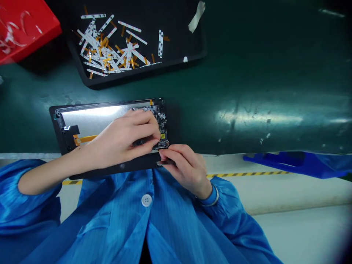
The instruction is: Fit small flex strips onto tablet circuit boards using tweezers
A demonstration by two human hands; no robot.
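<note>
An opened tablet (90, 121) lies at the table's near edge, its silver inner plate and circuit board (162, 123) facing up. My left hand (129, 135) reaches across it. The fingers are curled, with thumb and fingertips together over the board's lower part; anything between them is hidden. My right hand (187, 167) is closed at the tablet's lower right corner. Its thumb and forefinger pinch at the board's edge, and a thin flat metal tool (165, 162) sticks out from under the fingers. An orange flex cable (87, 139) runs over the plate beneath my left wrist.
Behind the tablet stands a black tray (178, 44) with a pile of white strips with orange flex tails (104, 51). A strip of pale tape (197, 16) sticks to the tray. A red box (27, 29) is at the far left, a blue plastic object (286, 163) at the right edge.
</note>
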